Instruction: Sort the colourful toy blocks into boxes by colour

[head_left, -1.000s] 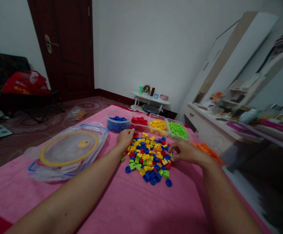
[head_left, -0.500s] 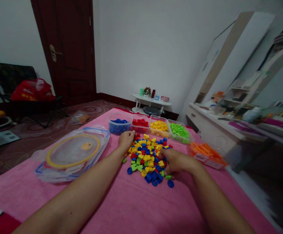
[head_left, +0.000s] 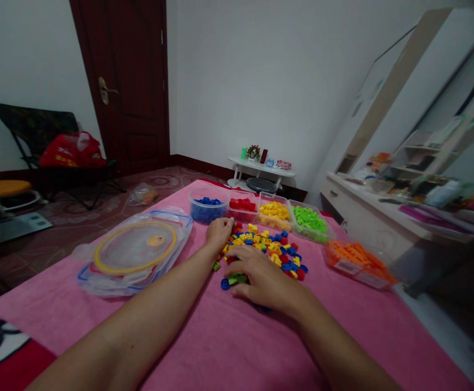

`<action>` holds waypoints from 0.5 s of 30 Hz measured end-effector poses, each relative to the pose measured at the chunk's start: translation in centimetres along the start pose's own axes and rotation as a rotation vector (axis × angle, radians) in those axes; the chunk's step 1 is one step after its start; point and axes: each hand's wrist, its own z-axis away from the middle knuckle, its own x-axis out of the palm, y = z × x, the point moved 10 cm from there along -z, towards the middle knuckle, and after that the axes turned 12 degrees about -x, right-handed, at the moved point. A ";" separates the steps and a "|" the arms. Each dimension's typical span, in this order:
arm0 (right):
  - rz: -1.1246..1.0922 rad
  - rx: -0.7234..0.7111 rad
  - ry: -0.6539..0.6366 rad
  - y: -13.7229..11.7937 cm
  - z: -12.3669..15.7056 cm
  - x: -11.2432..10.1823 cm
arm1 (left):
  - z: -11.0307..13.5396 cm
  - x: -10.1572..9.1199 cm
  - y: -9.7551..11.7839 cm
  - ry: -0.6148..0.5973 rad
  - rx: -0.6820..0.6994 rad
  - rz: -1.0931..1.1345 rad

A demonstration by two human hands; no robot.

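Note:
A heap of small red, yellow, blue and green bricks [head_left: 275,248] lies on the pink cloth [head_left: 229,336]. My left hand [head_left: 219,232] rests curled at the heap's left edge, close to the blue-brick tub [head_left: 206,209]; what it holds, if anything, is hidden. My right hand [head_left: 261,278] lies flat over the near part of the heap, fingers spread on the bricks. Behind the heap stand tubs of red bricks [head_left: 242,205], yellow bricks [head_left: 274,211] and green bricks [head_left: 309,219]. A tub of orange bricks [head_left: 357,259] sits to the right.
A stack of clear lids [head_left: 136,248] with yellow and blue rims lies left of the heap. A dark door [head_left: 126,81], a folding chair with a red bag [head_left: 72,151], a low white table [head_left: 261,165] and a cluttered desk [head_left: 387,201] surround the cloth.
My right hand has moved from the heap's right side to its near left part and now lies flat on the bricks. The left hand has stayed put. The camera has turned slightly.

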 end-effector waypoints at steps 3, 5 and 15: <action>0.045 0.094 0.025 2.6 0.8 0.0 | 0.0 -0.2 0.1 0.019 0.014 0.013; 0.099 0.207 0.030 5.1 2.0 -0.8 | 0.0 -0.2 0.0 0.029 0.010 0.017; 0.108 0.171 0.151 2.8 0.5 -1.6 | -0.8 0.5 -0.9 -0.014 -0.008 0.216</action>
